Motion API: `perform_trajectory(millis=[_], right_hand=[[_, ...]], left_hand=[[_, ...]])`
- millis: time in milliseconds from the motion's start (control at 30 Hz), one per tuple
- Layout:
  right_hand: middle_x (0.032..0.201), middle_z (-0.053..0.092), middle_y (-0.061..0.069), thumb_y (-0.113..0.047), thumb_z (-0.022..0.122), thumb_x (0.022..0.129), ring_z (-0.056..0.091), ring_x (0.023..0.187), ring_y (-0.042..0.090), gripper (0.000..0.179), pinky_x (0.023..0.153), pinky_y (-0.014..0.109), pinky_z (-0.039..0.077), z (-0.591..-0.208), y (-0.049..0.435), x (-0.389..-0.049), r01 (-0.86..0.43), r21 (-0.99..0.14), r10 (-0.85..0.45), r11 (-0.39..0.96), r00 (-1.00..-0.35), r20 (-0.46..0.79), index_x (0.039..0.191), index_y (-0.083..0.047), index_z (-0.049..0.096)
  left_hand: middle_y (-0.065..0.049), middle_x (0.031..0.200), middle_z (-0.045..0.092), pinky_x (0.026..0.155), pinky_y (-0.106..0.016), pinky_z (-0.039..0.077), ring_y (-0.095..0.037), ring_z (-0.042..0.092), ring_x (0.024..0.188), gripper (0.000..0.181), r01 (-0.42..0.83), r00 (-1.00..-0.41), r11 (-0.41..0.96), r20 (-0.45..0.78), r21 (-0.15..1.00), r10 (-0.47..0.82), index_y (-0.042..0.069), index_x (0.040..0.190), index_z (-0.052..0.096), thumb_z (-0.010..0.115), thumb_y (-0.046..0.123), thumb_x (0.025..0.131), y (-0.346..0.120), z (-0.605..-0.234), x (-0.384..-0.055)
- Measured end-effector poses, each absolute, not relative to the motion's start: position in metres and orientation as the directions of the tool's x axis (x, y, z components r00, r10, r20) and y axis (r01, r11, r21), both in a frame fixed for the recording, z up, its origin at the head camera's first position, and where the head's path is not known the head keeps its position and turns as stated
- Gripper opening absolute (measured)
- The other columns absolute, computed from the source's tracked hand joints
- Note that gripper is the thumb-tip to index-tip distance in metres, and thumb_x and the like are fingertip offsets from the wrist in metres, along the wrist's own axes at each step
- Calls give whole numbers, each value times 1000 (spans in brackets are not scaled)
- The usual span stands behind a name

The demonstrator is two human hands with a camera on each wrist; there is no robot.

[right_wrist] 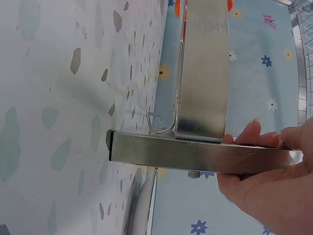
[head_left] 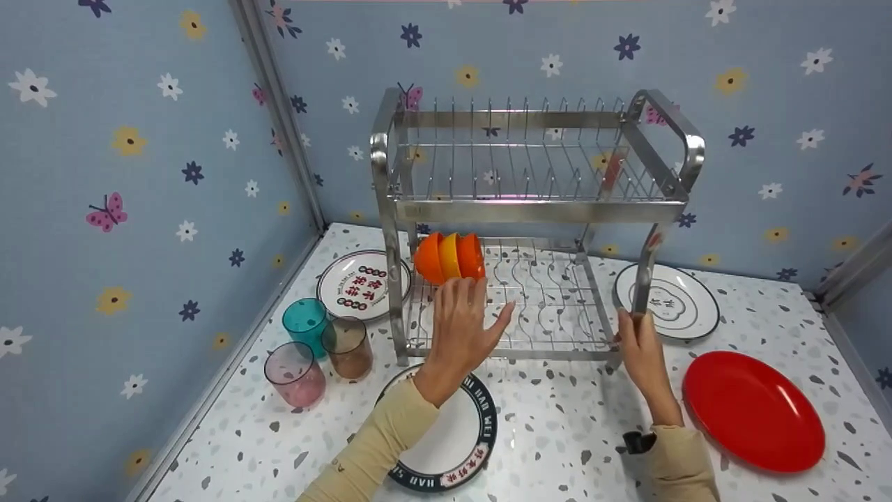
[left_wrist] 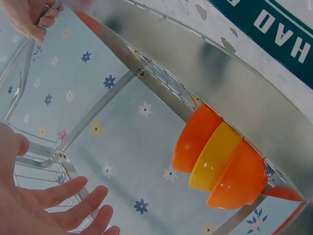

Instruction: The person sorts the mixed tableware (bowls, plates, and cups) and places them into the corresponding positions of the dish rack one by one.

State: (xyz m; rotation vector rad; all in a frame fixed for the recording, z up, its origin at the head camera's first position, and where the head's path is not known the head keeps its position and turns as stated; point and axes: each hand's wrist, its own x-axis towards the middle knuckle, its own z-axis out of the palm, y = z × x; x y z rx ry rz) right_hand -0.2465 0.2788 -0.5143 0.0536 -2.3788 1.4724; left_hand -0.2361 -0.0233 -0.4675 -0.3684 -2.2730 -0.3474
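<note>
Three bowls, an orange one [head_left: 428,260], a yellow one [head_left: 449,256] and another orange one [head_left: 471,255], stand on edge, nested in a row, on the lower left of a two-tier metal dish rack [head_left: 502,354]. My left hand [head_left: 458,331] is in front of them with fingers extended and thumb spread. In the left wrist view that hand [left_wrist: 54,196] holds nothing, with a gap between it and the yellow bowl [left_wrist: 215,156]. My right hand [head_left: 640,345] grips the rack's front right leg [right_wrist: 195,154], thumb on one side and fingers on the other.
White patterned plates lie left [head_left: 333,279], right [head_left: 686,307] and in front [head_left: 435,446] of the rack. A red oval plate [head_left: 752,411] sits at the right. Teal [head_left: 304,321], brown [head_left: 348,352] and pink [head_left: 296,376] cups stand together at the left. Patterned walls [head_left: 174,209] enclose the table.
</note>
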Motion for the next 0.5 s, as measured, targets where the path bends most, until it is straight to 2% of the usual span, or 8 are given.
perform_trajectory(millis=[133,333,500], right_hand=[[84,58,17,-25,45,111,56,75,25,26,65,23,42,-516,278,-246,-198,-868,154,456,-943,296,103,-1,48],[83,58,21,-19,45,111,58,76,31,23,65,23,43,-503,272,-241,-174,-878,166,447,-948,273,100,0,48],[84,57,21,-21,45,111,58,75,23,24,65,24,44,-501,273,-240,-159,-881,166,446,-952,256,100,0,47]], left_hand=[[-11,105,63,93,-44,46,-32,56,102,47,398,-619,905,772,150,144,7,116,65,66,49,96,-30,-470,-226],[-10,111,66,92,-44,46,-32,55,106,45,426,-597,879,796,212,97,9,118,68,70,46,93,-42,-471,-212],[-13,115,65,94,-46,46,-33,55,108,47,423,-597,871,800,250,61,5,121,68,72,41,92,-51,-474,-200]])
